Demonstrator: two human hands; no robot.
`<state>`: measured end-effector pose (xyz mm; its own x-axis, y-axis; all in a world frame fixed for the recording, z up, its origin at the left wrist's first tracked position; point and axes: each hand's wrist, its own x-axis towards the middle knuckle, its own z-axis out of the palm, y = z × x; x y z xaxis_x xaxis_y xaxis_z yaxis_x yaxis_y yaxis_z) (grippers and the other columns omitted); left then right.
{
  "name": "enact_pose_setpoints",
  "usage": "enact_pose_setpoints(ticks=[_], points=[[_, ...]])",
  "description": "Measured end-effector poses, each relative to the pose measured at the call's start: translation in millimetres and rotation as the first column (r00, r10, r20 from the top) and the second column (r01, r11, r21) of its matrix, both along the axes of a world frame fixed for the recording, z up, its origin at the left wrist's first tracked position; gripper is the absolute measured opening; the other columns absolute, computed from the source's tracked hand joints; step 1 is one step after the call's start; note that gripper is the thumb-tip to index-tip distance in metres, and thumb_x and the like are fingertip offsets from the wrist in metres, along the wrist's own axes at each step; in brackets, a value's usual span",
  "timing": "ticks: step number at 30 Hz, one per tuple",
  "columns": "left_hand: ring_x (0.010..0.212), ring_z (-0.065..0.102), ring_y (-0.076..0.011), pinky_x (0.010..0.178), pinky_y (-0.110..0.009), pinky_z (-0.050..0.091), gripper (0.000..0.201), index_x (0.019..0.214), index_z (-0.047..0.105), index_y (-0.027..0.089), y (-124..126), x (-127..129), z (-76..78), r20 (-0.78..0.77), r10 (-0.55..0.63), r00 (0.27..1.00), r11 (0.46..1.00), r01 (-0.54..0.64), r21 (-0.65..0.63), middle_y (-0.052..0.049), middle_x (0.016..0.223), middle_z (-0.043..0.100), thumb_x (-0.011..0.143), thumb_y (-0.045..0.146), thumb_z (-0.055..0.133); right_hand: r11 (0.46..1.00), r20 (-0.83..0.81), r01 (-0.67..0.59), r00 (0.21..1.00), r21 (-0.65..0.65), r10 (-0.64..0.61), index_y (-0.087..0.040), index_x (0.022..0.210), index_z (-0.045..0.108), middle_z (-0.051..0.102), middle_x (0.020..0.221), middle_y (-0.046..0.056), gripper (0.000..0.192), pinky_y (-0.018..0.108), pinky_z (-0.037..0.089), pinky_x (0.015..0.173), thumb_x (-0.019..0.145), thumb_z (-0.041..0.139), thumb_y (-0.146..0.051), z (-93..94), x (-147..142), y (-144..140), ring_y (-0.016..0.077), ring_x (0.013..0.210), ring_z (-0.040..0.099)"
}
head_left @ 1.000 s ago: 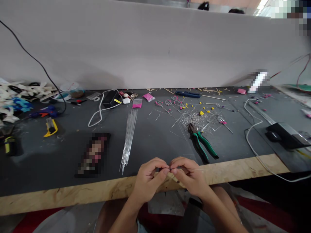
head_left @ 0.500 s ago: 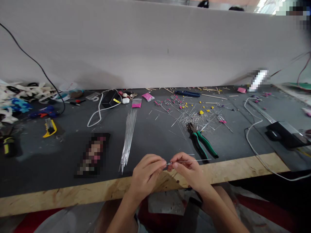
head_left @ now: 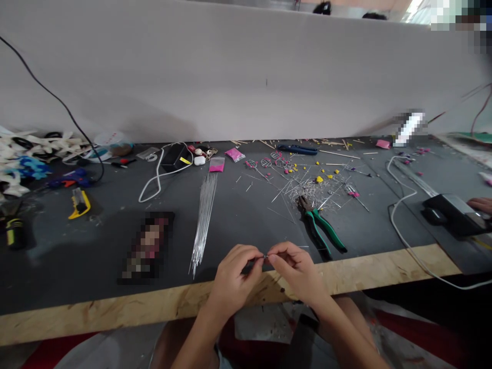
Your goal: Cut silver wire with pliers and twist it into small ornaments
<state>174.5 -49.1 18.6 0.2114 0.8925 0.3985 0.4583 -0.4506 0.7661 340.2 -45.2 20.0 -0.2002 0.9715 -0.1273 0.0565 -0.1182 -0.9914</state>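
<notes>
Low in the centre of the frame, the left hand (head_left: 234, 279) and the right hand (head_left: 298, 269) meet fingertip to fingertip over the wooden front edge of the table (head_left: 115, 307). Both pinch a small piece of thin wire (head_left: 265, 255) between thumb and forefinger. Half a second ago a long straight length of wire stuck out to the right past the right hand; now no such length shows, and the hands sit slightly lower and closer together. Just above and right of the right hand lie the green-handled pliers (head_left: 321, 228), beside a scatter of cut wire pieces (head_left: 315, 187). A bundle of straight wires (head_left: 203, 218) lies upper left of the hands. At the right edge, another person's fingers (head_left: 480, 204) have come into view by a black device (head_left: 449, 212).
</notes>
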Motion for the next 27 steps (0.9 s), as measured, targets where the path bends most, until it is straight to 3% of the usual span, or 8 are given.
enact_pose_setpoints(ticks=[5,13,17,23,27], points=[[0.078,0.056,-0.0162,0.071,-0.028,0.045,0.011,0.087,0.056,0.02,2.2,-2.2,-1.3,-0.065,-0.046,0.997,0.999,0.045,-0.017,-0.004,0.083,0.062,0.084,0.013,0.049,0.998,-0.023,-0.021,1.0,-0.055,0.019,-0.019,0.079,0.06,0.059,0.071,-0.001,0.009,0.024,0.042,0.063,0.08,0.058,-0.028,3.3,-2.3,6.7,0.013,0.068,0.055],[0.081,0.055,-0.016,0.073,-0.029,0.044,0.012,0.087,0.057,0.02,6.9,-11.7,-3.4,-0.163,-0.09,0.983,0.986,0.064,-0.157,-0.003,0.087,0.063,0.089,0.019,0.045,0.996,0.102,-0.055,0.993,-0.065,0.061,-0.018,0.074,0.057,0.057,0.067,-0.002,0.011,0.025,0.039,0.059,0.079,0.058,-0.028,1.4,-8.2,15.2,0.0125,0.064,0.051],[0.082,0.055,-0.0165,0.075,-0.029,0.045,0.016,0.092,0.058,0.02,10.2,-15.9,-6.2,-0.177,-0.101,0.979,0.984,0.072,-0.162,-0.003,0.089,0.063,0.09,0.018,0.043,0.995,0.142,-0.069,0.987,-0.075,0.079,-0.018,0.073,0.057,0.055,0.066,-0.002,0.012,0.025,0.038,0.059,0.08,0.056,-0.028,0.8,-12.8,19.8,0.0123,0.063,0.049],[0.076,0.053,-0.015,0.071,-0.028,0.043,0.019,0.085,0.059,0.018,17.0,-16.6,-7.6,-0.154,-0.14,0.978,0.978,0.112,-0.177,-0.002,0.08,0.062,0.09,0.015,0.041,0.991,0.117,-0.102,0.987,-0.086,0.112,-0.019,0.068,0.052,0.052,0.062,-0.004,0.014,0.024,0.035,0.056,0.081,0.054,-0.025,-2.7,-16.7,32.6,0.0116,0.06,0.047],[0.075,0.054,-0.014,0.069,-0.026,0.042,0.017,0.084,0.059,0.019,21.7,-16.6,-5.6,-0.103,-0.109,0.989,0.973,0.085,-0.213,-0.001,0.08,0.063,0.089,0.014,0.044,0.988,0.016,-0.115,0.993,-0.104,0.117,-0.019,0.069,0.053,0.056,0.063,-0.003,0.012,0.025,0.037,0.059,0.08,0.054,-0.024,-6.0,-19.1,39.8,0.0123,0.062,0.05]])
